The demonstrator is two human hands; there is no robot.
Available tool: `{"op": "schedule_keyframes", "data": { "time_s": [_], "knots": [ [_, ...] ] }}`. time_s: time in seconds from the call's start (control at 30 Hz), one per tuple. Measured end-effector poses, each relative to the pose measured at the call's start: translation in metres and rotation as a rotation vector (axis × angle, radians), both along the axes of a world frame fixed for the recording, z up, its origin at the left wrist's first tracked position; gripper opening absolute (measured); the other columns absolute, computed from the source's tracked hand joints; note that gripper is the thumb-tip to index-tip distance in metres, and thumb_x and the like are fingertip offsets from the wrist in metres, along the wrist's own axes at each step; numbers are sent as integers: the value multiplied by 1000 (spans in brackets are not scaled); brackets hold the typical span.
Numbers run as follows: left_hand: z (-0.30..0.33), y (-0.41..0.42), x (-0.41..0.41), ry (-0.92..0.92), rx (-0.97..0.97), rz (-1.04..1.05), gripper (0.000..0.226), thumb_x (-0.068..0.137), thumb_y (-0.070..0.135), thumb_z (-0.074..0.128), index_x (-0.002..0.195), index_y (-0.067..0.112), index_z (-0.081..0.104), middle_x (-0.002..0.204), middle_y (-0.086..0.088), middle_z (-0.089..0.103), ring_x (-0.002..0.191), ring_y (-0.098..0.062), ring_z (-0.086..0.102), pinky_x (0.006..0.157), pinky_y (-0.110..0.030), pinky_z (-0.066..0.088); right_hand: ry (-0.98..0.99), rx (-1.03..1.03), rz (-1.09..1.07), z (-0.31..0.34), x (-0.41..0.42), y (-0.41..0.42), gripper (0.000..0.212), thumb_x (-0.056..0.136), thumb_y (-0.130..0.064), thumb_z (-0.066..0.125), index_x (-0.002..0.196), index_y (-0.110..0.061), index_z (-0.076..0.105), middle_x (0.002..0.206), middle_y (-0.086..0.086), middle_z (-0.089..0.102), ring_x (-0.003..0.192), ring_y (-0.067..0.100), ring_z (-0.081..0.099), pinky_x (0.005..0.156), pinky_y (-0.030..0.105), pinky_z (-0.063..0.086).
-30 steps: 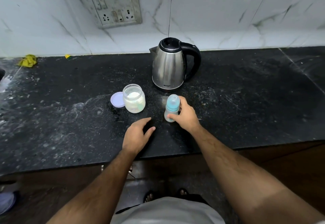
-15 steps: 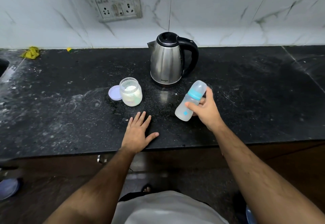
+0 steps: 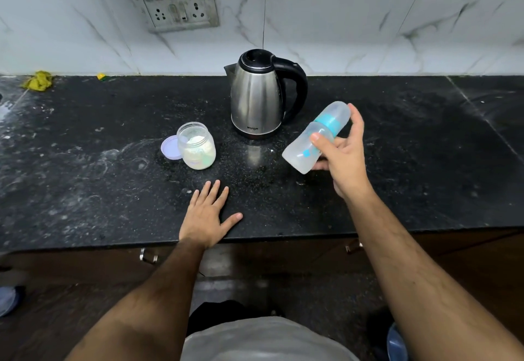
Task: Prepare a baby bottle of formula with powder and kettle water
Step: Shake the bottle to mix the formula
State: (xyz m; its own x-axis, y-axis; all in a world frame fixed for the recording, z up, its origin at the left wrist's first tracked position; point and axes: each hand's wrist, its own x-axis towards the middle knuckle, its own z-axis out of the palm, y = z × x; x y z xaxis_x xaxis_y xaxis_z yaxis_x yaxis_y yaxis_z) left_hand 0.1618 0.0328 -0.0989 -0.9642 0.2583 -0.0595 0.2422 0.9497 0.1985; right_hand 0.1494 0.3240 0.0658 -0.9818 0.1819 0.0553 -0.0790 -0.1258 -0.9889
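Right hand (image 3: 344, 159) clamped on capped baby bottle (image 3: 314, 141), tilted, lifted off black tabletop (image 3: 85, 179) beside kettle (image 3: 259, 97), left hand (image 3: 205, 216) flat, fingers spread, open powder jar (image 3: 197, 149) left of kettle

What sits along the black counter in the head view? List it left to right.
Crumpled yellow cloth → round lilac lid → clear glass jar of white powder → steel electric kettle → clear baby bottle with a teal collar, held tilted in the right hand.
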Motion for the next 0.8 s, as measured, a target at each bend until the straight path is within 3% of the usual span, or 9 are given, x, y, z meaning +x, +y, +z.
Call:
{"op": "schedule_keyframes", "data": {
  "time_s": [0.13,0.3,0.43,0.6,0.8],
  "knots": [
    [0,0,1,10,11,5,89,85,79,12,157,27,20,167,3,6,154,-15,-5,125,-40,0,-64,41,127,-9,6,-11,86,78,-24,77,142,-48,25,95,7,76,84,26,75,54,36,59],
    [1,0,1,4,5,3,79,92,71,18,157,26,18,167,2,4,154,-16,-6,125,-41,-1,-60,-52,35,-8,5,-7,90,81,-26,75,148,-44,17,102,2,76,91,27,74,57,39,60],
    [3,0,1,-6,-16,0,78,93,69,15,158,25,14,167,1,1,154,-17,-8,125,-41,-2,-103,35,154,-17,13,-14,91,80,-21,76,147,-44,19,96,7,76,82,25,75,53,32,58],
    [4,1,1,-5,-8,2,77,95,68,18,158,25,14,167,1,2,154,-18,-7,125,-41,-2,-77,-28,49,-12,10,-10,88,81,-23,74,147,-44,19,99,5,76,88,27,75,57,37,59],
    [4,2,0,-7,-11,5,76,95,68,20,158,25,14,167,2,2,154,-17,-7,125,-41,-1,-89,40,153,-16,20,-11,89,87,-10,72,150,-40,17,95,9,76,83,25,75,54,32,58]
  ]
}}
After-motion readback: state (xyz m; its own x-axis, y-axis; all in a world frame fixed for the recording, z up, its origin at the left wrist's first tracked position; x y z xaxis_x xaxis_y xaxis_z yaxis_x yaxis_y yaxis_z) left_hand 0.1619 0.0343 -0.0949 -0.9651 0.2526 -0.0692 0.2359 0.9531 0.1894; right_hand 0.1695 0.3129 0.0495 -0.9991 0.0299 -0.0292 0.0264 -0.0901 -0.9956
